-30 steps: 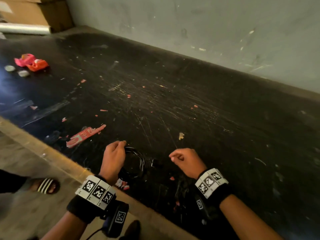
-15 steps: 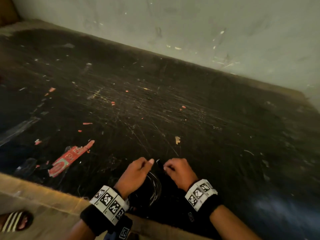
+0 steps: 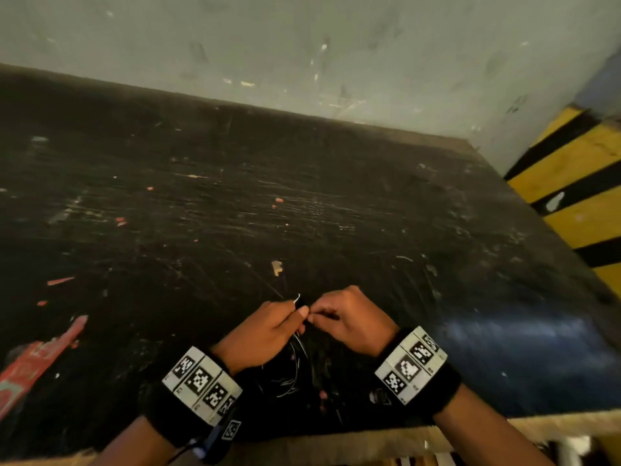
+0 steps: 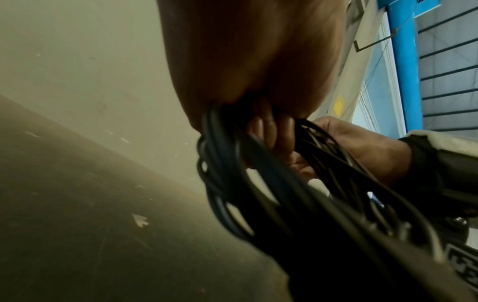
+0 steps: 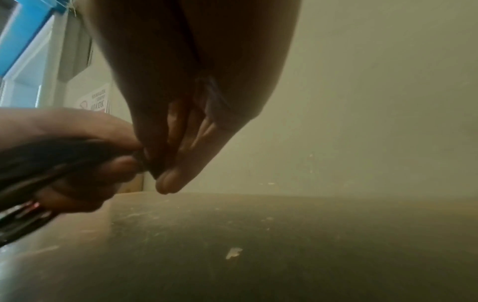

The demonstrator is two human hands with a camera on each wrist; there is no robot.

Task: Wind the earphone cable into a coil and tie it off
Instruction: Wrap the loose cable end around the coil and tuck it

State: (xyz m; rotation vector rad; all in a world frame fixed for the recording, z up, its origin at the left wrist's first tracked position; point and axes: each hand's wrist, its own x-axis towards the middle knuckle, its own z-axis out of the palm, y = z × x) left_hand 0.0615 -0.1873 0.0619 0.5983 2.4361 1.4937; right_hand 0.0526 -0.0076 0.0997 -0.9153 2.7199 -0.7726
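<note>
A coil of thin black earphone cable (image 3: pixel 295 371) hangs below my two hands near the table's front edge. My left hand (image 3: pixel 268 327) grips the top of the coil, and in the left wrist view several loops (image 4: pixel 261 183) run out from under its curled fingers. My right hand (image 3: pixel 346 319) meets the left hand fingertip to fingertip and pinches a small dark bit of the cable (image 5: pixel 141 161) beside the left thumb. A short pale end (image 3: pixel 297 298) sticks up just above the pinch. What the right fingers hold beyond that is hidden.
The black table top (image 3: pixel 302 213) is scratched and dotted with scraps, among them a pale chip (image 3: pixel 276 267) just beyond my hands. A red wrapper (image 3: pixel 37 361) lies at the front left. A grey wall stands behind; a yellow-and-black striped post (image 3: pixel 581 183) at right.
My hands have come together: the right hand moved left to meet the left hand and now pinches the cable at the coil's top. The view has swung right.
</note>
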